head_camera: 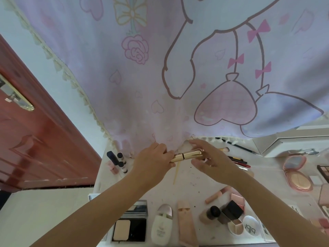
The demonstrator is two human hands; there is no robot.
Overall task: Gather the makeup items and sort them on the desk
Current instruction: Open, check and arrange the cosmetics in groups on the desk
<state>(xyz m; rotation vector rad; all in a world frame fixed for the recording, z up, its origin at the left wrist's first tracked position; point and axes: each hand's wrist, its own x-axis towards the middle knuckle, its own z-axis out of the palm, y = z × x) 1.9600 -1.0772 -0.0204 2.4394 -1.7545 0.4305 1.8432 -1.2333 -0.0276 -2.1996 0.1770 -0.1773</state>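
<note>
- Hands: left hand (153, 158) and right hand (210, 161) each pinching an end of a glossy gold tube (187, 156), held level above the far desk (192, 186).
- Near edge: black square compact (129, 229), white rounded bottle (162, 224), matte pink tube (187, 223).
- Right: open oval pink compact (297, 171).
- Behind: soft lilac printed cloth (142, 77), tasselled hem.

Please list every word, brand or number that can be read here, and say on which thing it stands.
"pipi", seen upside down: on the round white lid at the desk's front right.
White bottle: print too small to read.
Two small dark-capped vials: labels blurred.
Gold tube held in both hands: no legible text.
</note>
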